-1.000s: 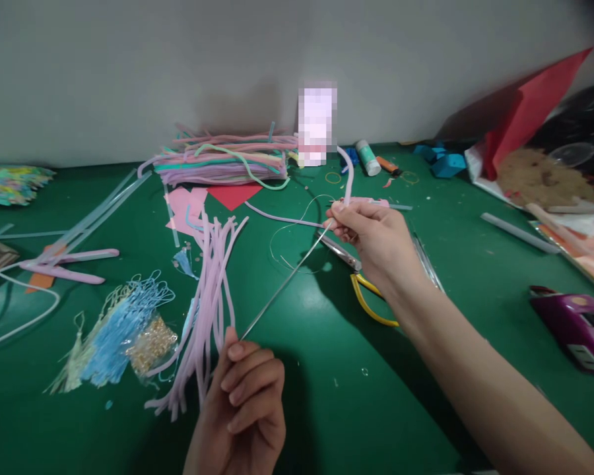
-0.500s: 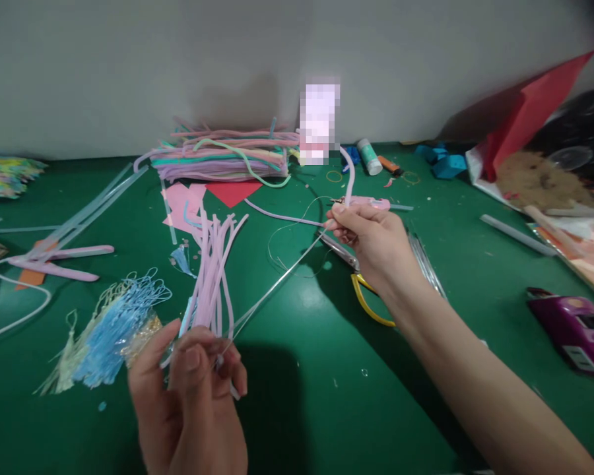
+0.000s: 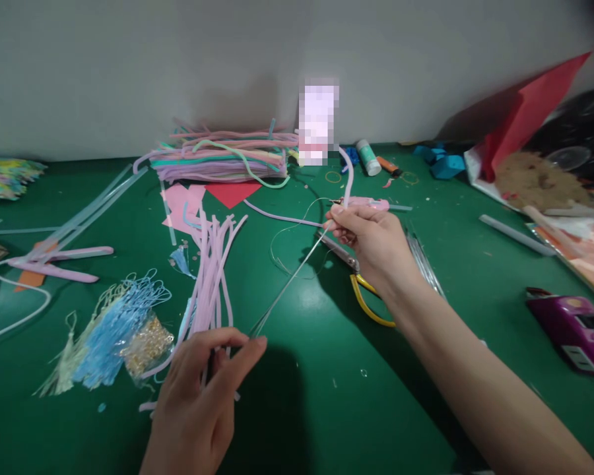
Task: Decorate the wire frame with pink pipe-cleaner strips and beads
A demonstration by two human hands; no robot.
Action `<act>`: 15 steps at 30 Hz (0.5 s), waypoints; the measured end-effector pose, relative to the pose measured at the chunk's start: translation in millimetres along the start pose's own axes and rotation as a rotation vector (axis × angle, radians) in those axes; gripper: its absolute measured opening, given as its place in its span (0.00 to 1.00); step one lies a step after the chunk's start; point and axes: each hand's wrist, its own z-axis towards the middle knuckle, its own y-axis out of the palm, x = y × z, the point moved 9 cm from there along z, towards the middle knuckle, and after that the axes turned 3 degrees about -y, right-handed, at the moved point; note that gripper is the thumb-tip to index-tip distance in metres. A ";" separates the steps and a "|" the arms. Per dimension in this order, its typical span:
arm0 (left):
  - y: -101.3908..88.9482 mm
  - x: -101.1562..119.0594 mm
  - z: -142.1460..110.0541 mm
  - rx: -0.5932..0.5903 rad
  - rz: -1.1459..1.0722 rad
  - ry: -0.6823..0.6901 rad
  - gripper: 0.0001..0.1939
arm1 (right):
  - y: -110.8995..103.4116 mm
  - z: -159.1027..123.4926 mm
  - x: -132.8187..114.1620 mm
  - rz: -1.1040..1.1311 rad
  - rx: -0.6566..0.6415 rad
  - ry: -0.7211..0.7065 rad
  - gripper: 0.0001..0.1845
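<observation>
My right hand (image 3: 373, 241) pinches a lilac pipe cleaner (image 3: 349, 175), one part rising above the fingers. From the same fingertips, thin silvery wires (image 3: 290, 284) run down to the left, pulled straight. At their lower end, the thumb and index finger of my left hand (image 3: 202, 389) close on them. Behind the left hand lies a bunch of lilac pipe cleaners (image 3: 210, 277), partly covered by it. Under my right hand are yellow-handled scissors (image 3: 369, 303), partly hidden, and a pink-handled tool (image 3: 369, 203) beyond.
Blue tassels (image 3: 113, 336) and a bag of gold beads (image 3: 147, 343) lie at left. A stack of coloured pipe cleaners (image 3: 222, 161) sits against the wall. Silvery rods (image 3: 426, 264) lie beside my right wrist. A purple device (image 3: 574, 330) stands at right.
My left hand has turned over, its loosely curled fingers now brought to a thumb-and-index pinch on the wires, a little further right. My right hand has barely moved.
</observation>
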 end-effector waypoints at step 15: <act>0.2 -7.3 -0.7 -0.155 0.042 0.137 0.18 | 2.9 3.8 2.4 -0.034 -0.061 0.031 0.11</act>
